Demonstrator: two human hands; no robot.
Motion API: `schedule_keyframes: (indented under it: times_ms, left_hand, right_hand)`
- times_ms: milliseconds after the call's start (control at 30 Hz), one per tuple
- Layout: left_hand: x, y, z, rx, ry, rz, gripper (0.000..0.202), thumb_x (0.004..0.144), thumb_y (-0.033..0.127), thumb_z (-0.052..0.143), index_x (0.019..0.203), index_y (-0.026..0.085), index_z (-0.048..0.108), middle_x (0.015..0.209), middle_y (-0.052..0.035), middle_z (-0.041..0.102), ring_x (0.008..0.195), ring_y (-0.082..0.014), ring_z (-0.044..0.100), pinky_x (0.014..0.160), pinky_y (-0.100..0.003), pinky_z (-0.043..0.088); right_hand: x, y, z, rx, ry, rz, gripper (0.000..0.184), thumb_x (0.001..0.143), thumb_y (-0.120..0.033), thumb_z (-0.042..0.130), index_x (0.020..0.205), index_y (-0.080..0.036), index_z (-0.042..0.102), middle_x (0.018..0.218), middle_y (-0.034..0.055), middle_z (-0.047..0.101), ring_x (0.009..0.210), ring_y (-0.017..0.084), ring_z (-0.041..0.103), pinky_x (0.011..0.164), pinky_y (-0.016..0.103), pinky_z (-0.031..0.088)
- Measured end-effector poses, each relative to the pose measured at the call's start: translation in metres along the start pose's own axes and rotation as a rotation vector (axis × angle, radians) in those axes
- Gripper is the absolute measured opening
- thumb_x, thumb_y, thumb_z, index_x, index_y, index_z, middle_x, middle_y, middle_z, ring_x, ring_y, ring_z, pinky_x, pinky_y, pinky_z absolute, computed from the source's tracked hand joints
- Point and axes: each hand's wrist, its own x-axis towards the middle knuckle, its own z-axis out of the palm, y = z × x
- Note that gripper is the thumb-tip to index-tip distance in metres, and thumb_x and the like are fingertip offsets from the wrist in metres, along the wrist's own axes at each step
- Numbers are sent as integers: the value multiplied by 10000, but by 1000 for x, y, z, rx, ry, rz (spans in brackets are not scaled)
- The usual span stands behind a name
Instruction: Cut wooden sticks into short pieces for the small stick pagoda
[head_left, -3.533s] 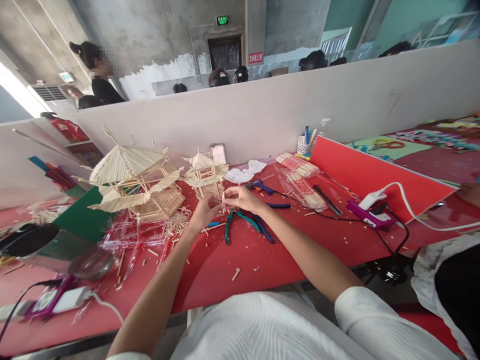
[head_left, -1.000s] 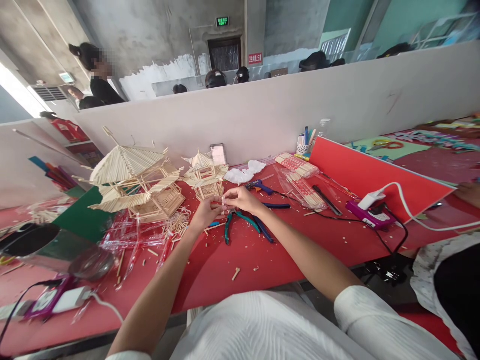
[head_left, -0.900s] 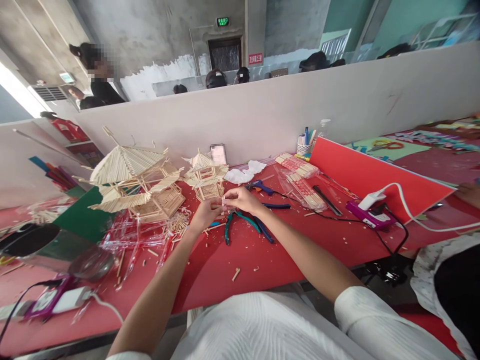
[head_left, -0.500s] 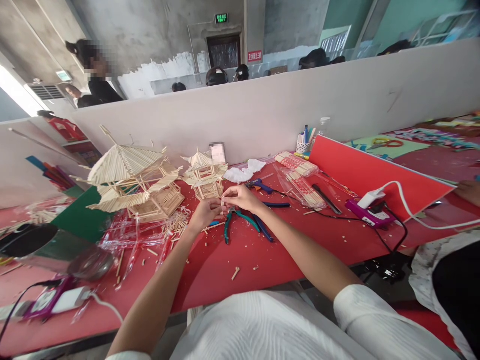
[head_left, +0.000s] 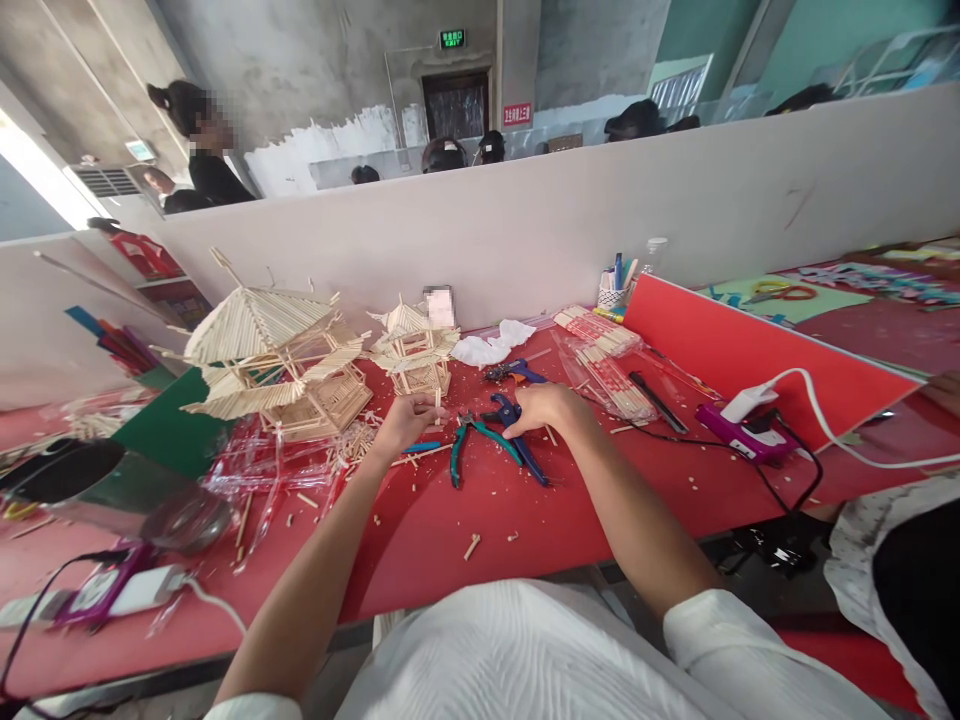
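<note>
My left hand (head_left: 405, 420) pinches a short wooden stick (head_left: 439, 402) upright, just in front of a small stick-built pavilion model (head_left: 412, 347). My right hand (head_left: 546, 408) rests on the red table (head_left: 465, 510), fingers curled over the dark blue handles of a cutter (head_left: 517, 435). Teal-handled pliers (head_left: 466, 445) lie between the two hands. A larger stick pavilion (head_left: 274, 360) stands to the left on a green board.
Stick offcuts and clear wrappers (head_left: 255, 470) litter the left. Packs of sticks (head_left: 607, 365), a purple glue gun (head_left: 739, 425) with cords, a pen cup (head_left: 613, 290) and a tissue (head_left: 491, 345) lie right. A grey partition (head_left: 600, 200) backs the table. Another person (head_left: 900, 570) sits at right.
My right hand has left the stick and dropped to the right onto the blue-handled cutter. My left hand keeps the stick alone. The view shifted slightly.
</note>
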Motion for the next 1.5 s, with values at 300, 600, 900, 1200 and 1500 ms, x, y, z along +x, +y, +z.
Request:
schedule_keyframes:
  times_ms: [300,600,900,1200,1500]
  left_hand:
    - [-1,1,1,65,-3,11,446,574,487,878,745,151,640,733,-51,731,762,-212,726,713,-314,616]
    - [-2,4,-1,43,3,9,455,569,483,882,755,156,627,710,-34,710,757,-206,718,726,-319,611]
    - [-4,8,-4,46,-18,9,457,559,476,886,780,158,643,720,-28,710,742,-197,703,745,-327,602]
    - [-2,3,0,89,-41,-21,428,603,450,881,801,142,658,747,-55,709,761,-213,714,742,-356,621]
    - [-3,4,1,59,-47,-95,435,557,423,909,770,132,665,742,-53,706,725,-178,698,734,-327,615]
  right_hand:
    - [7,-1,-2,-20,-71,-17,530,700,-481,739,1090,-121,724,1112,203,717,984,341,695,717,353,523]
    - [11,24,-2,208,253,-347,442,938,-448,483,1269,-172,583,1209,159,643,1046,283,649,821,321,487]
    - [21,8,5,352,238,-598,439,1020,-458,372,1291,-201,603,1298,123,643,1165,265,610,968,350,446]
    - [7,0,-1,441,219,-692,435,1039,-353,349,1397,-197,541,1380,99,615,1229,230,591,1026,325,412]
    - [15,0,2,420,232,-750,458,1032,-416,377,1402,-216,558,1381,89,624,1227,235,599,1026,316,412]
